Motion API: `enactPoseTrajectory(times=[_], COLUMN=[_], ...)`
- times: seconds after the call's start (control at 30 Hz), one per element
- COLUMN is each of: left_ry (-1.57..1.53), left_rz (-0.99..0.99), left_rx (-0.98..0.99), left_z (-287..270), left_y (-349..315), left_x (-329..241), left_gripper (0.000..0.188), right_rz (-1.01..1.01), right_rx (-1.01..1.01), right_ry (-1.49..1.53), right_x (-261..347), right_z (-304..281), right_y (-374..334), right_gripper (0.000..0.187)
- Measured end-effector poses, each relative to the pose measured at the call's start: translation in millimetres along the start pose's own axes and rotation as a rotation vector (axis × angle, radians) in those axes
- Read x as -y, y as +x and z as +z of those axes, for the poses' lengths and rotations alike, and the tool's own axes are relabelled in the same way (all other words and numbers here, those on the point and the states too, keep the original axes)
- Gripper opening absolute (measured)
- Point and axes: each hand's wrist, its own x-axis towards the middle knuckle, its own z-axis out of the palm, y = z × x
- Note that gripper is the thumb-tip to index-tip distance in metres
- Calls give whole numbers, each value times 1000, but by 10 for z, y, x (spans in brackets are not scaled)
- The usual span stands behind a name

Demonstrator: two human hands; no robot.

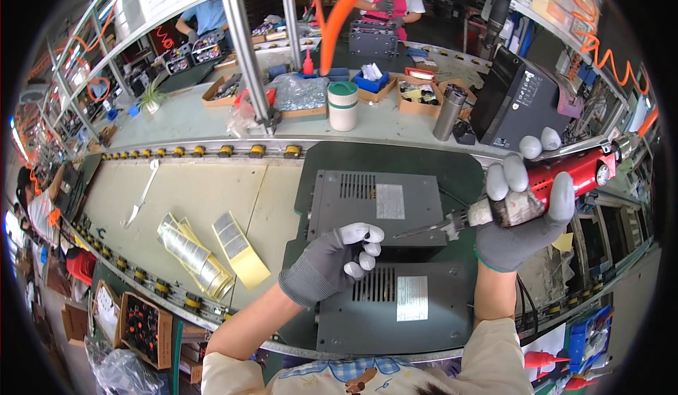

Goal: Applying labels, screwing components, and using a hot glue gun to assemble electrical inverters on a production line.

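My right hand (521, 232), in a grey glove with white fingertips, grips a red power screwdriver (575, 176). The tool's long thin bit points left, over the far of two dark grey metal boxes (332, 204). In the same kind of glove, my left hand (328, 261) is closed in a pinch just left of the bit's tip. Something small and dark shows at its fingertips, too small to name. Below that hand lies the near metal box (367, 331). Both boxes have vent slots and a pale label on top, and rest on a dark green board (459, 162).
Label sheets (240, 250) and a rolled label strip (187, 254) lie left of the boards. Yellow rollers (226, 151) line the conveyor. A white-green canister (343, 105), a steel flask (449, 112) and a large black case (519, 98) stand behind. Co-workers work farther off.
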Motion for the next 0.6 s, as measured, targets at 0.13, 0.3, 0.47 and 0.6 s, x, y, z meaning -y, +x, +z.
enactPoseTrajectory(times=[0.13, 0.3, 0.47, 0.6], left_ry=[57, 67, 114, 81], left_rz=[-36, -27, -52, -55], left_rx=[-76, -156, -200, -74], left_z=[35, 62, 76, 56], left_y=[248, 392, 402, 495], left_x=[40, 50, 1, 92], left_gripper=[27, 29, 29, 28], right_rz=[43, 65, 49, 110], right_rx=[56, 82, 62, 52], right_ry=[161, 164, 139, 100], right_x=[-95, -280, -389, -229], right_z=[-109, -337, -376, -417], right_y=[44, 89, 90, 81], right_gripper=[49, 52, 52, 44])
